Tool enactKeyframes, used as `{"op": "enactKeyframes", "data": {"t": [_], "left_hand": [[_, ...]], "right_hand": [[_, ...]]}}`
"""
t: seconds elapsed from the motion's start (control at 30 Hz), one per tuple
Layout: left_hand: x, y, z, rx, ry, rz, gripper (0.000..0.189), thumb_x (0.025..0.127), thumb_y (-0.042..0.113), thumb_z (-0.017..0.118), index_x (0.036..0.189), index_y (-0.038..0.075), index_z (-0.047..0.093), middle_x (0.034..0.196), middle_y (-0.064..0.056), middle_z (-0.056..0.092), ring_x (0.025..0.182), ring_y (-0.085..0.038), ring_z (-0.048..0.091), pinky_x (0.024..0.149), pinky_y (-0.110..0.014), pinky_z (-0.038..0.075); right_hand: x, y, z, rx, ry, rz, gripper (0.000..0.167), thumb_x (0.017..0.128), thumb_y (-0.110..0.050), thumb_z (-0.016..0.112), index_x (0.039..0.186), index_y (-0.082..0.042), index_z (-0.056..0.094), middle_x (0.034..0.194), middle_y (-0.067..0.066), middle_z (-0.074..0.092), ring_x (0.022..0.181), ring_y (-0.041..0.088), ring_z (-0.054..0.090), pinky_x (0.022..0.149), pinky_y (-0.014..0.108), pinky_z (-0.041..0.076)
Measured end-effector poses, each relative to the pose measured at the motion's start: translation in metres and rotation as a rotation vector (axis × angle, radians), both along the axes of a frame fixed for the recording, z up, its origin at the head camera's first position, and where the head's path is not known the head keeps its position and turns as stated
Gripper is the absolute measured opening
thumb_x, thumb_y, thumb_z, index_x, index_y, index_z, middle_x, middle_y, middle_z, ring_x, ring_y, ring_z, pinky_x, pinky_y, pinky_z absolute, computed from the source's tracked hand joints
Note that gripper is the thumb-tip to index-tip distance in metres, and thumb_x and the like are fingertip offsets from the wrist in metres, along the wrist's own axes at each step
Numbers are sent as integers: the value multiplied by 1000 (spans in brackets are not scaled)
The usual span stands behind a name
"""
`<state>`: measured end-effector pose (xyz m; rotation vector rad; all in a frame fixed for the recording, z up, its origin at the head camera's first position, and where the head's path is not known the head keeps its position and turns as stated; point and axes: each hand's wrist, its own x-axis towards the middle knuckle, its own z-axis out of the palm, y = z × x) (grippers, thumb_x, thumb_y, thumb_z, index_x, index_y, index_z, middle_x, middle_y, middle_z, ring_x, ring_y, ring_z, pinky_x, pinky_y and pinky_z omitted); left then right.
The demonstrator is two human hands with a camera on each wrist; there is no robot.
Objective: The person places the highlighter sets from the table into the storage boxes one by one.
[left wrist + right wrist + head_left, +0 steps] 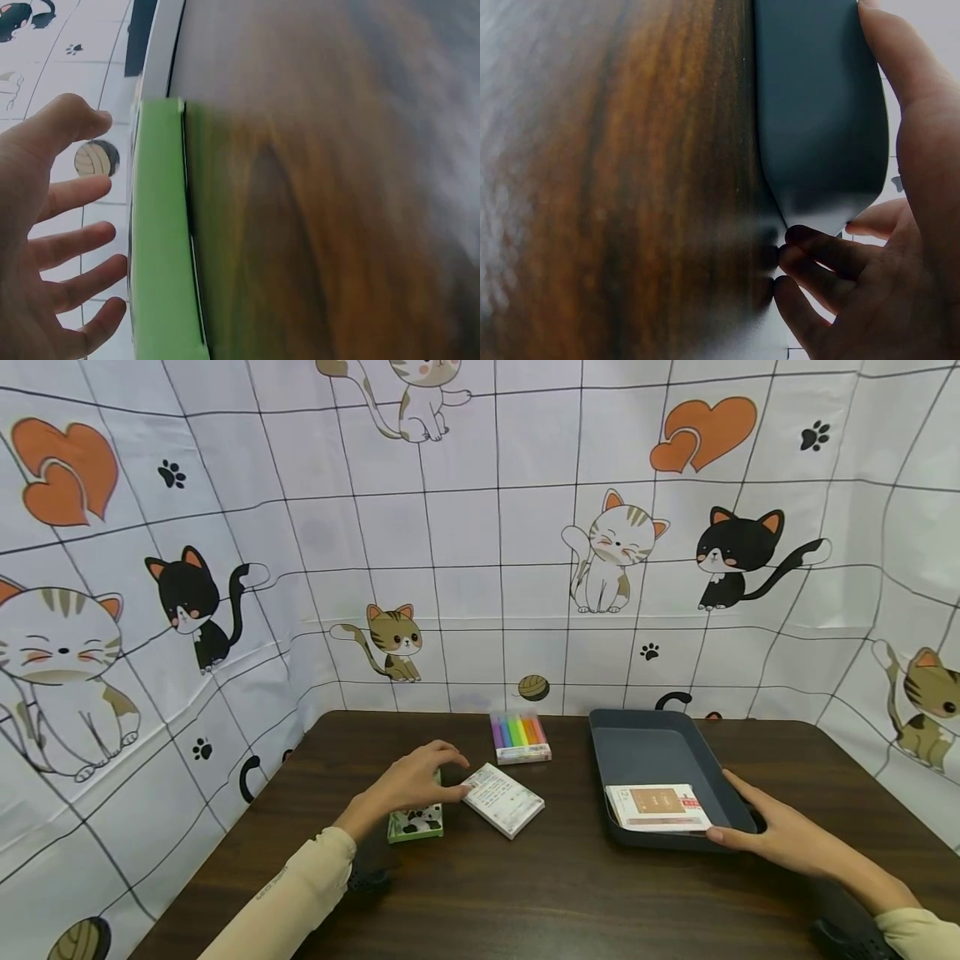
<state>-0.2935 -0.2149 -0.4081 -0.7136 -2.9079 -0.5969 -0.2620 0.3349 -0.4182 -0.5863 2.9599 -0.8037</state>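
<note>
My left hand (414,783) hovers over a green panda-print box (417,823), its fingers spread with a gap to the thumb. In the head view the thumb tip overlaps the corner of a flat white box with printed text (506,800). The left wrist view shows the green side (161,225) of the panda box beside spread fingers. At the tray's near right corner, my right hand (787,832) holds a dark grey tray (645,747), thumb at the near rim and fingers around the corner. Inside the tray lies a white packet with a brown label (660,806).
A clear pack of coloured markers (519,737) lies behind the white box, left of the tray. All of it is on a dark wooden table (525,893). A white cat-print cloth (465,543) hangs at the back and sides.
</note>
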Motion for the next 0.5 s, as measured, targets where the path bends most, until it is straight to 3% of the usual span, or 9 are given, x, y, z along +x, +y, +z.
{"op": "enactKeyframes", "data": {"t": [0.5], "left_hand": [[3,-9,0,-25,13,30,54,91,50,72,136,22,65,145,-8,52,131,-35,50,100,-70,35]], "right_hand": [[1,-1,3,-4,0,-6,101,93,-48,71,163,-3,14,151,40,30,128,61,38,88,71,40]]}}
